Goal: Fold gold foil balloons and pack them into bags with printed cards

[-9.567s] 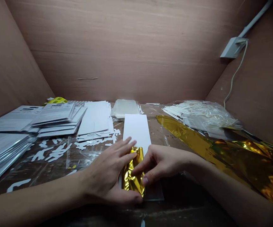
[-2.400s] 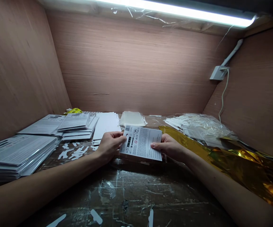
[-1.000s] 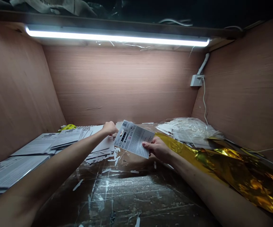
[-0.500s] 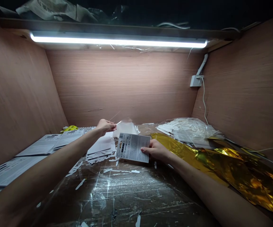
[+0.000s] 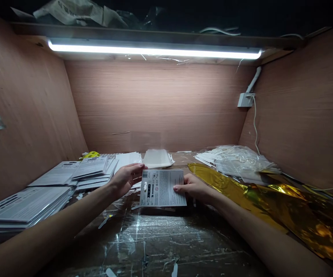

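Observation:
My right hand [image 5: 193,187] grips the right edge of a printed backing card [image 5: 163,192], thumb on its front. The card has small text, a barcode and a hanging hole, and is held tilted above the table. My left hand [image 5: 127,177] is beside the card's upper left corner, fingertips pinched together. Above those fingertips, a faint clear plastic sheet [image 5: 145,141] stands out against the back wall and appears to be pinched there; its lower part is hard to see. Just behind the card lies a stack of translucent plastic sleeves [image 5: 157,157].
Stacks of printed cards [image 5: 19,204] fill the left side. White sheets [image 5: 128,157] lie at the back. Gold foil [image 5: 270,207] and a heap of white strips under clear plastic [image 5: 235,159] take up the right. Paper scraps [image 5: 105,221] dot the table [image 5: 143,246].
My left hand has come back from the sleeve stack toward the card, with the clear sheet now upright above it. The card has come slightly nearer in my right hand. The view has shifted left.

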A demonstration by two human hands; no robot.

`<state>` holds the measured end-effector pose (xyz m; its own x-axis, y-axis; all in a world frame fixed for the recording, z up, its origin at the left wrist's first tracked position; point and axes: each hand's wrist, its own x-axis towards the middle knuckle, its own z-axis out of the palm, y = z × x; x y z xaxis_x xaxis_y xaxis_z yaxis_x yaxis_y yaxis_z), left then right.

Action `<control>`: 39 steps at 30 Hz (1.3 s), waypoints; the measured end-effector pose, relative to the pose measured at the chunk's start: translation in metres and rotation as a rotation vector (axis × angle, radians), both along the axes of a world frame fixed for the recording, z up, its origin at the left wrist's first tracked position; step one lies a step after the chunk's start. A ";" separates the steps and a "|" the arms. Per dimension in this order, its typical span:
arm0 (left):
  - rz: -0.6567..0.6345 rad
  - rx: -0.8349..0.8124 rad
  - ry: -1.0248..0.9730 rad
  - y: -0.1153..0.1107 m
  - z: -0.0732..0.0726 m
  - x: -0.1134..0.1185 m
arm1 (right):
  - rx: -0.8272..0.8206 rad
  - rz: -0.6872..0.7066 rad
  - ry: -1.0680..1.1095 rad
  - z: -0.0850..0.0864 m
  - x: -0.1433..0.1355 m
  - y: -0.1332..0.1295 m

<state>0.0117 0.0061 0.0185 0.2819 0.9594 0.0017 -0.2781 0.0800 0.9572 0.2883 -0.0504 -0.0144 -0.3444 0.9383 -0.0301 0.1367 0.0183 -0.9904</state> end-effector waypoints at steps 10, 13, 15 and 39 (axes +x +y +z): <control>-0.023 -0.016 -0.034 -0.015 -0.017 -0.011 | 0.001 0.017 0.139 -0.013 0.008 0.005; -0.006 0.002 -0.091 -0.018 -0.018 -0.010 | -0.051 0.085 0.112 -0.011 0.011 0.003; 0.012 0.010 -0.099 -0.021 -0.017 -0.009 | -0.079 0.116 0.066 -0.008 0.010 0.000; 0.045 -0.014 -0.227 -0.033 -0.017 0.001 | -0.047 0.091 0.151 -0.005 0.008 -0.001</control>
<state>0.0127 -0.0273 0.0016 0.2328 0.9714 0.0468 -0.4896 0.0755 0.8687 0.2965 -0.0518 -0.0197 -0.4319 0.9018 -0.0146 -0.0140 -0.0229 -0.9996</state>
